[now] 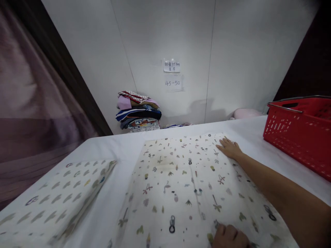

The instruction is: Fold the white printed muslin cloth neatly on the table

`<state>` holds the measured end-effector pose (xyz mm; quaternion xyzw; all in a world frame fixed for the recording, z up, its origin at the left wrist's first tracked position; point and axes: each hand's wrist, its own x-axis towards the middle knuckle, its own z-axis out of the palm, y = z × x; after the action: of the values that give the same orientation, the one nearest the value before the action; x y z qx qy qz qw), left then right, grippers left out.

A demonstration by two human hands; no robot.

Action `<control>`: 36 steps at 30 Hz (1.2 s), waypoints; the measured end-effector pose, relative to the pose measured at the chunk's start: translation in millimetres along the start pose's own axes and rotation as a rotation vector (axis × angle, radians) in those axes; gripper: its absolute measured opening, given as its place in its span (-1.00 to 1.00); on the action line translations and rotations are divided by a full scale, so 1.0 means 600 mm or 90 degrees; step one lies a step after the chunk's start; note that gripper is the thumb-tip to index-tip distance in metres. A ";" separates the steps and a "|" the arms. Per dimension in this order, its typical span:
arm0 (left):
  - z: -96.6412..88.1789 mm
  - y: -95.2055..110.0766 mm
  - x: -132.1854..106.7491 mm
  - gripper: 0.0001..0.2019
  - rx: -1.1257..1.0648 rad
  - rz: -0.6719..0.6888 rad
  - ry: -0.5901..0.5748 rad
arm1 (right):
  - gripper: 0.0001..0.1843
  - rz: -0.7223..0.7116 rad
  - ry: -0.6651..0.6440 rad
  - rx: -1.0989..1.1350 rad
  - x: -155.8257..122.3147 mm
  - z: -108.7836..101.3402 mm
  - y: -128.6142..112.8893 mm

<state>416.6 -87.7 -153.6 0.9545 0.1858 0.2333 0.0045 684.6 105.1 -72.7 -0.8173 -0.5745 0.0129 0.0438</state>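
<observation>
A white cloth (181, 186) printed with small plants and animals lies spread flat on the white table (124, 144). My right hand (229, 148) rests flat on the cloth's far right corner, fingers stretched out, with the forearm lying across the cloth's right side. My left hand (229, 237) is at the cloth's near edge at the bottom of the picture. Its fingers are curled, and it seems to pinch the fabric there. Only its knuckles show.
A second folded patterned cloth (51, 199) lies at the near left of the table. A stack of folded clothes (138, 112) stands against the white wall. A red plastic basket (300, 131) sits at the right edge, a pink object (245, 113) behind it. A curtain (33, 103) hangs at left.
</observation>
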 end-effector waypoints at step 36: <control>-0.175 -0.005 0.011 -0.73 -0.078 0.039 -0.106 | -0.73 0.359 -0.013 0.352 -0.511 -0.103 0.132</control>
<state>374.2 -90.7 -57.2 0.9738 0.1409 0.1640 0.0712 659.4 -213.3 -27.2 -0.9002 -0.3029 0.1869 0.2509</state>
